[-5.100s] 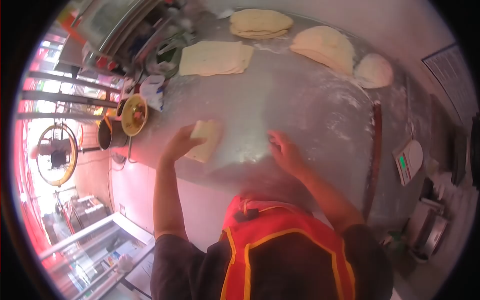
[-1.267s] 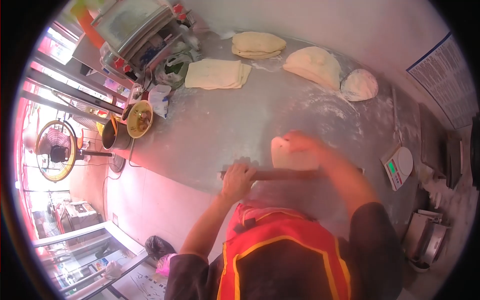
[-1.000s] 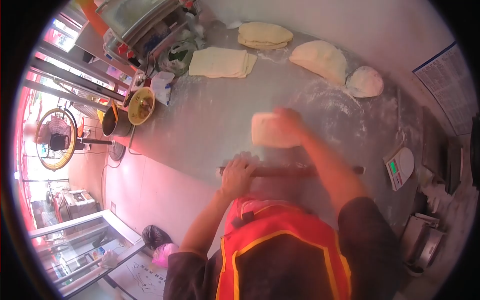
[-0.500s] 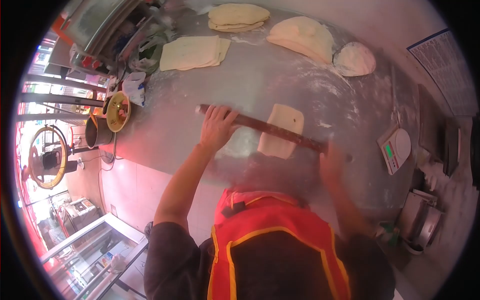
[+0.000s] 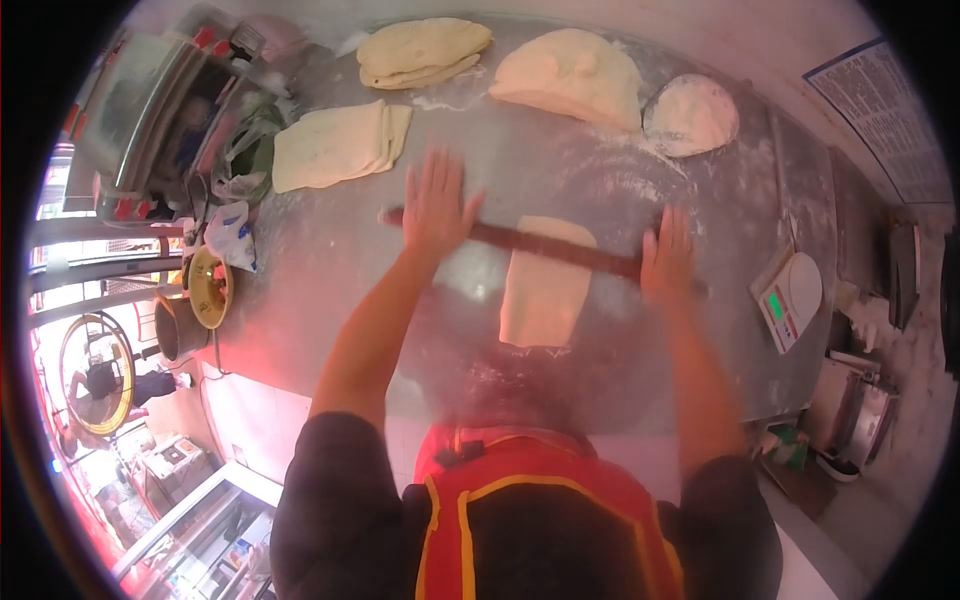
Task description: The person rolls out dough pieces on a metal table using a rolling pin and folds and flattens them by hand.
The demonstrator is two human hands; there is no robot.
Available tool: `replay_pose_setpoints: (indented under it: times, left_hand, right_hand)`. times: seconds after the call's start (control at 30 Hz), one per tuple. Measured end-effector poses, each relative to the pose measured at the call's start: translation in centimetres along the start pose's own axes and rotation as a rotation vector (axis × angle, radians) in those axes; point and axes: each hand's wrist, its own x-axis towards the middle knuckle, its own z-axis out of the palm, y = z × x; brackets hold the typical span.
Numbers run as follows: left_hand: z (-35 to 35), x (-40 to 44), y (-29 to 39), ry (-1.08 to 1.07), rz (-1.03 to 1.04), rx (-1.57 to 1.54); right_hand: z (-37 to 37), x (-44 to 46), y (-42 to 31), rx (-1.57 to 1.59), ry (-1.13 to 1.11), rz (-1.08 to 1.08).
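Observation:
A dark wooden rolling pin (image 5: 560, 250) lies across the upper part of a flattened, roughly rectangular sheet of dough (image 5: 545, 305) on the metal worktop (image 5: 340, 270). My left hand (image 5: 438, 210) rests flat on the pin near its left end, fingers stretched forward. Toward the other end, my right hand (image 5: 668, 255) presses with its palm, its fingers also extended and slightly blurred. Both palms hide parts of the pin. The dough sheet extends from under the pin toward my red apron (image 5: 500, 455).
Stacked dough sheets (image 5: 335, 150), folded dough (image 5: 425, 52), a large dough lump (image 5: 570, 75) and a round floury mound (image 5: 692, 115) lie along the back. A lit kitchen scale (image 5: 795, 295) stands right. A yellow bowl (image 5: 210, 287) sits at the left edge.
The pin has moved away from me, toward the dough's far end. My left fingers, curled over the pin before, are now straight. The dough looks longer toward me. The view has shifted.

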Motion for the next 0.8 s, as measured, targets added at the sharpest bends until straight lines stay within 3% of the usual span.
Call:
replay_pose_setpoints:
  times: [0.07, 0.17, 0.27, 0.37, 0.5, 0.57, 0.67, 0.8]
  left_hand:
    - [-1.7, -6.7, -0.7, -0.139, 0.014, -0.063]
    - [-3.4, -13.7, -1.0, -0.182, -0.020, -0.168]
    - [-2.4, -8.2, -1.4, -0.166, -0.071, -0.252]
    - [-2.5, -7.9, -0.7, -0.112, -0.006, -0.160]
    - [-5.8, -17.5, 0.1, -0.222, -0.029, -0.141]
    - [-7.1, -19.9, 0.7, -0.230, -0.053, -0.179]
    - [-4.6, -13.6, 0.3, -0.271, -0.079, -0.099]
    - [-1.7, -4.0, -0.2, -0.026, -0.008, -0.034]
  right_hand:
    - [-3.5, -5.5, -2.9, -0.126, -0.221, 0.028]
    - [-2.1, -12.9, -1.6, 0.028, -0.124, -0.134]
    - [-0.7, -8.2, -0.2, -0.220, -0.135, -0.185]
    - [-1.6, -8.8, -2.7, -0.038, -0.160, -0.057]
    - [-2.8, -19.9, -3.1, 0.068, -0.170, -0.131]
    - [-2.6, -19.9, -3.2, 0.081, -0.157, -0.130]
    - [-0.1, -14.4, -2.1, 0.053, -0.147, -0.059]
    - [0.6, -4.3, -2.1, -0.052, -0.031, -0.041]
